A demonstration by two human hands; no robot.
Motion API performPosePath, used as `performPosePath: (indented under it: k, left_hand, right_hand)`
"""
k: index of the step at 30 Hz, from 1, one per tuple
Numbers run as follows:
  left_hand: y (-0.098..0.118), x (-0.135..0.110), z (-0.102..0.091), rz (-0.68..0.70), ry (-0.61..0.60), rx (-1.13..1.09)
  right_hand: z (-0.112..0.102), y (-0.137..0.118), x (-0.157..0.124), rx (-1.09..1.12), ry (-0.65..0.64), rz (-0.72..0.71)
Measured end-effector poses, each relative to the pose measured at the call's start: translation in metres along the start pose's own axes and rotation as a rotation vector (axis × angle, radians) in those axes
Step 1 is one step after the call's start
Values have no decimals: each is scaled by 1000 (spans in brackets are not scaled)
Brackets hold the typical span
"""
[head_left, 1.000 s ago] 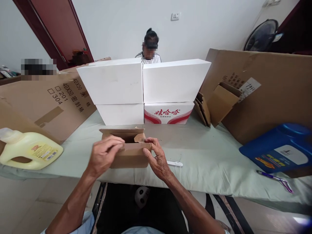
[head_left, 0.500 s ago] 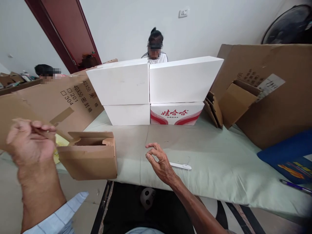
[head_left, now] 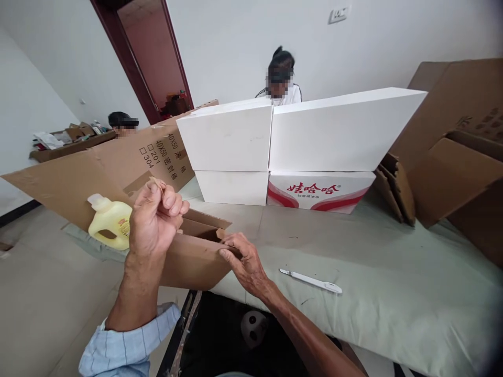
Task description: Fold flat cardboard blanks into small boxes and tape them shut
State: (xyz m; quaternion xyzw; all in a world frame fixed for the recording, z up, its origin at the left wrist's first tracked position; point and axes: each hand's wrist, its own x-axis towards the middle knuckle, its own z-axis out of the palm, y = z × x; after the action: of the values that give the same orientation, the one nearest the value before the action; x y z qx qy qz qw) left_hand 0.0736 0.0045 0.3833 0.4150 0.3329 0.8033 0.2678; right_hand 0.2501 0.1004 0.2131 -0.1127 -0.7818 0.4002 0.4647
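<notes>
My left hand (head_left: 155, 225) is raised over the left part of a small brown cardboard box (head_left: 192, 264), its fingers pinched on a thin tan scrap (head_left: 157, 183) whose material I cannot make out. The box has its top flaps up. My right hand (head_left: 247, 264) grips the box's near right top edge, thumb outside and fingers over the rim. A white-handled scalpel (head_left: 314, 281) lies on the green cloth to the right of that hand. Left of the box stands a pale yellow jug-shaped bottle (head_left: 108, 220), partly behind my left wrist.
White cartons (head_left: 231, 139) are stacked two high across the cloth-covered table (head_left: 377, 267). Large cardboard sheets (head_left: 118, 152) stand at left, with folded cardboard (head_left: 451, 178) at right. Two people sit beyond the cartons and sheets.
My left hand has come inward from the far left to above the box, still pinching the scrap. My right hand has moved left onto the box's edge. The view has turned left.
</notes>
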Motion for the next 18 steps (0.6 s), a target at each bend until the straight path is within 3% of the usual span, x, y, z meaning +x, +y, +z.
performPosePath:
  k: [3, 6, 8, 10, 14, 18]
  left_hand:
    - [17, 13, -21, 47, 9, 27]
    - [35, 33, -52, 122, 146, 90]
    - [39, 45, -67, 175, 223, 142]
    - [33, 52, -73, 193, 222, 182]
    - [3, 44, -57, 165, 35, 338]
    - [-18, 15, -27, 39, -323, 760]
  right_hand:
    - [-34, -17, 8, -140, -57, 33]
    - [-72, -36, 15, -393, -167, 38]
    - [-88, -46, 19, -582, -233, 45]
    - [-95, -52, 19, -683, -305, 36]
    - [-91, -55, 3, -598, -412, -72]
    - [-83, -53, -29, -507, -315, -143]
